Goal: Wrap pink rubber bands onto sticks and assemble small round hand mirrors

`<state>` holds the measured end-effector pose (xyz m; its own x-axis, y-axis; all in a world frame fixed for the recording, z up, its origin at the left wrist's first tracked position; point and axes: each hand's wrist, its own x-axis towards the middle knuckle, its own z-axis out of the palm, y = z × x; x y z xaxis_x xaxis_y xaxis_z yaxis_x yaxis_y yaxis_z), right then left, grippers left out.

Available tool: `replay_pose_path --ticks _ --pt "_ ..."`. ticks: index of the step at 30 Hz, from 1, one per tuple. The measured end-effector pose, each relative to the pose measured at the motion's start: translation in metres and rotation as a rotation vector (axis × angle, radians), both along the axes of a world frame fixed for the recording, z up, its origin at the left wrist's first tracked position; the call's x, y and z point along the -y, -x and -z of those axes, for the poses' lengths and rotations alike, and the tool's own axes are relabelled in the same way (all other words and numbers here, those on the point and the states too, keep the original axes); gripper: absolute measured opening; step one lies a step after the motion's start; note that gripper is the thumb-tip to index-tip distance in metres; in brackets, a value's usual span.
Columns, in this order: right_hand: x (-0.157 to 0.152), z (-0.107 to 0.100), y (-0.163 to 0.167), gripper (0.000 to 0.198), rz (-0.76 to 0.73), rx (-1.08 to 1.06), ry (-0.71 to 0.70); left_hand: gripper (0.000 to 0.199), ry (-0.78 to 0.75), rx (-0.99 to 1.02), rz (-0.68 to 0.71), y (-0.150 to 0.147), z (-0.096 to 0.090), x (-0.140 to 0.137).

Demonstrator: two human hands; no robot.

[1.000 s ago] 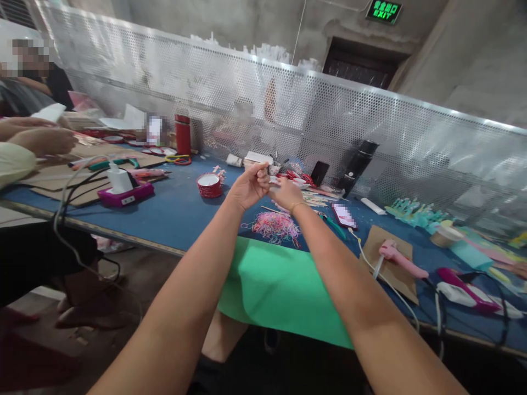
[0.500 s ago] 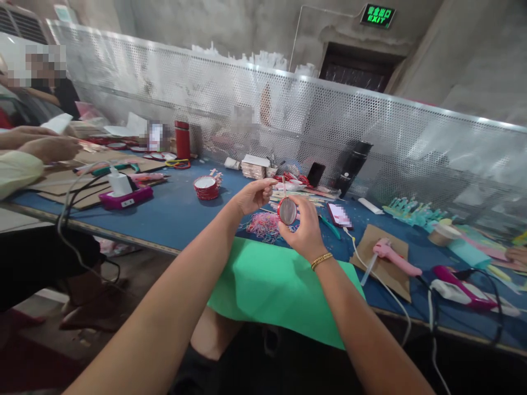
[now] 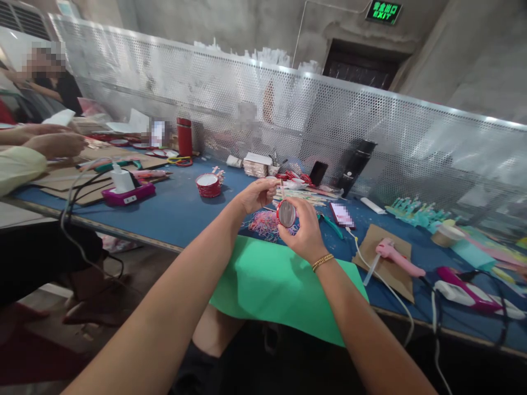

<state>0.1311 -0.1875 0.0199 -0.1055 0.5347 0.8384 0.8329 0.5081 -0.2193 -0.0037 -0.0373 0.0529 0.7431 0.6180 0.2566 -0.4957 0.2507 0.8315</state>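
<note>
A green sheet (image 3: pixel 284 291) covers the person's lap, on the near side of the string pile (image 3: pixel 263 224). Well to the right of the pile, a pink glue gun (image 3: pixel 399 259) rests on cardboard (image 3: pixel 391 282). Just right of the pile and raised over the table (image 3: pixel 173 203), the right hand (image 3: pixel 305 226) grips a red-rimmed disc (image 3: pixel 287 214) between thumb and fingers, its grey face turned towards the person. A thin stick (image 3: pixel 282 189) rises at the disc's top edge. Above the pile's far side, the left hand (image 3: pixel 259 196) has its fingertips drawn together beside that stick; from here I can't tell whether they pinch it.

Right of the pile lie pliers (image 3: pixel 335 229), then a lit phone (image 3: pixel 341 214). Beyond the pile are loose pale sticks (image 3: pixel 310 198); left of it and farther back sits a stack of discs (image 3: pixel 208 186). A co-worker's hands (image 3: pixel 55 145) show far to the pile's left. Past everything stands a perforated screen (image 3: pixel 156 77), a black flask (image 3: pixel 357 167) leaning near it.
</note>
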Motion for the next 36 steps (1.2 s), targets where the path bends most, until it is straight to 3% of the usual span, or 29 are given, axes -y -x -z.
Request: replay_pose_path --ticks 36 --pt "-0.0026 0.0015 -0.0006 0.058 -0.006 0.028 0.028 0.022 -0.011 -0.057 -0.032 -0.0007 0.0009 0.0006"
